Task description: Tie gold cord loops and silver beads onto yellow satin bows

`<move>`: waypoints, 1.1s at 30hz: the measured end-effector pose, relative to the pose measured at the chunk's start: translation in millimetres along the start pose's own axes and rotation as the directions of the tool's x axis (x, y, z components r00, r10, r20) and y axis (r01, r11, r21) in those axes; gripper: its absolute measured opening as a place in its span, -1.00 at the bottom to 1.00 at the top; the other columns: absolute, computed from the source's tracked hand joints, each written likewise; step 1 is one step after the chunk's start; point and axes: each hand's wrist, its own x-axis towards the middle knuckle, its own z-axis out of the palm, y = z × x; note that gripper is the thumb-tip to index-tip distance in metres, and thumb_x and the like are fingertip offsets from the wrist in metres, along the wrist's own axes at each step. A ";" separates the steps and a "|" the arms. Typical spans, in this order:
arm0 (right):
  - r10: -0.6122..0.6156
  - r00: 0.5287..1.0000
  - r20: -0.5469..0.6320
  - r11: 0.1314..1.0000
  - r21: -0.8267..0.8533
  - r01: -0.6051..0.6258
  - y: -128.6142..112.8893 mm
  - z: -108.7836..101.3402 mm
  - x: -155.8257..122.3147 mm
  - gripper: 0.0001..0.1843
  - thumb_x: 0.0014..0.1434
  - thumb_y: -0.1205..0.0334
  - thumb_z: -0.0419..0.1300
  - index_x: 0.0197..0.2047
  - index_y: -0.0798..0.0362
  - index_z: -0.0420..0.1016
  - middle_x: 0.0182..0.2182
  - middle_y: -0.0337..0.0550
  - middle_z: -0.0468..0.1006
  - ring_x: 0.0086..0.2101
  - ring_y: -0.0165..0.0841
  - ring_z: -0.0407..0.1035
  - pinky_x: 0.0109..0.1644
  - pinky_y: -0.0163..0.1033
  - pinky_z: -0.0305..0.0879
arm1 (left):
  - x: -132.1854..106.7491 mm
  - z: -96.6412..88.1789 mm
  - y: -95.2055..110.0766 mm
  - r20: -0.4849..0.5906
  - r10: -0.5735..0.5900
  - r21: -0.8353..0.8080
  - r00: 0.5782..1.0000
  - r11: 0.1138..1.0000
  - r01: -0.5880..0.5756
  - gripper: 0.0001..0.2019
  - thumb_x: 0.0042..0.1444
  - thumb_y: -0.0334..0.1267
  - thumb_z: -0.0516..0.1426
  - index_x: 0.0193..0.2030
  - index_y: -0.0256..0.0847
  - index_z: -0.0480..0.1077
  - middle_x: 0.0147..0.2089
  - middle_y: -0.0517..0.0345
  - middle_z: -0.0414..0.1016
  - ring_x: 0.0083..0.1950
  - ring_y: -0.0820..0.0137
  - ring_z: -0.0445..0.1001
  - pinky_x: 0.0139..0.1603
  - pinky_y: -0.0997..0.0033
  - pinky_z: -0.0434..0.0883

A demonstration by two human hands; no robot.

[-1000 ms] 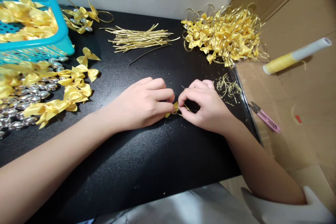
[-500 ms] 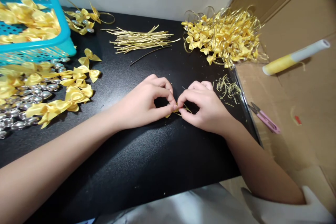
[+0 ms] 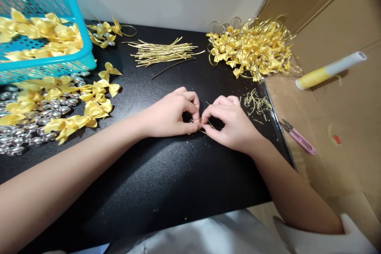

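Note:
My left hand (image 3: 171, 114) and my right hand (image 3: 230, 123) meet fingertip to fingertip at the middle of the black table (image 3: 166, 182). Both are closed in a pinch on a small yellow ribbon bow (image 3: 203, 124) with a thin gold wire tie sticking out of it. Most of the bow is hidden by my fingers. Loose yellow bows (image 3: 89, 105) lie to the left among silver beads (image 3: 24, 135).
A turquoise basket (image 3: 86, 53) of yellow bows stands at the back left. Gold wire ties (image 3: 163, 52) lie at the back middle, and a heap of bows with gold loops (image 3: 253, 47) at the back right. Trimmed scraps (image 3: 256, 102), pink snips (image 3: 299, 138) and a yellow-white tube (image 3: 330, 70) lie right, on cardboard.
My left fingers have curled up into a tighter pinch at the bow. The view has shifted slightly, so the basket and piles sit further right and lower.

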 end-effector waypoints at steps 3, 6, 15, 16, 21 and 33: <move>-0.007 1.000 -0.013 1.000 0.003 0.007 0.3 -0.4 0.3 -0.91 0.10 0.38 0.20 -0.40 0.02 0.40 -0.44 -0.30 0.49 -0.30 -0.37 0.31 -0.05 -0.15 -0.03 | -1.7 -0.3 -0.1 0.001 0.006 -0.005 1.000 1.000 -0.006 -0.89 0.04 -0.25 0.22 -0.41 -0.17 0.57 -0.21 0.11 0.45 -0.11 0.30 0.35 0.00 0.26 0.25; -0.017 1.000 -0.025 1.000 0.008 0.017 0.6 -1.2 0.1 -0.92 0.09 0.38 0.20 -0.40 0.02 0.41 -0.43 -0.30 0.49 -0.31 -0.38 0.31 -0.05 -0.15 -0.03 | -3.0 -2.3 0.1 0.016 0.011 -0.001 1.000 1.000 -0.011 -0.91 0.03 -0.26 0.21 -0.38 -0.18 0.55 -0.22 0.13 0.45 -0.11 0.30 0.34 0.00 0.27 0.25; -0.016 0.999 -0.033 1.000 -0.002 0.016 0.3 -0.7 -0.9 -0.89 0.07 0.42 0.19 -0.41 0.02 0.39 -0.44 -0.30 0.45 -0.31 -0.38 0.30 -0.07 -0.16 -0.03 | 1.3 -8.0 5.1 0.022 -0.107 -0.118 0.994 0.987 0.109 -0.86 0.02 -0.27 0.17 -0.27 -0.24 0.46 -0.31 0.20 0.50 -0.28 0.40 0.39 -0.25 0.42 0.29; -0.018 0.999 -0.034 1.000 -0.003 0.018 0.3 -0.6 -0.7 -0.89 0.07 0.42 0.19 -0.41 0.02 0.39 -0.45 -0.30 0.45 -0.31 -0.38 0.30 -0.06 -0.15 -0.02 | 1.7 -7.2 6.3 0.017 -0.129 -0.158 0.991 0.979 0.130 -0.87 0.03 -0.26 0.17 -0.28 -0.24 0.44 -0.35 0.22 0.49 -0.34 0.43 0.38 -0.32 0.46 0.26; -0.012 1.000 -0.022 1.000 0.003 0.012 0.0 -0.2 -0.1 -0.90 0.09 0.40 0.19 -0.40 0.01 0.42 -0.45 -0.29 0.45 -0.31 -0.37 0.31 -0.07 -0.15 -0.02 | 1.6 -2.2 9.3 0.007 -0.143 -0.262 0.990 0.955 0.140 -0.88 0.01 -0.35 0.21 -0.30 -0.23 0.35 -0.39 0.29 0.48 -0.43 0.52 0.36 -0.41 0.54 0.23; -0.014 1.000 -0.014 1.000 0.001 0.014 -1.2 -3.5 -0.3 -0.90 0.09 0.39 0.19 -0.42 0.02 0.40 -0.45 -0.29 0.47 -0.31 -0.37 0.31 -0.05 -0.14 -0.01 | -6.3 -5.0 10.7 -0.122 -0.159 -0.131 0.980 0.981 0.143 -0.86 -0.01 -0.35 0.20 -0.31 -0.23 0.32 -0.39 0.25 0.44 -0.42 0.49 0.28 -0.40 0.51 0.23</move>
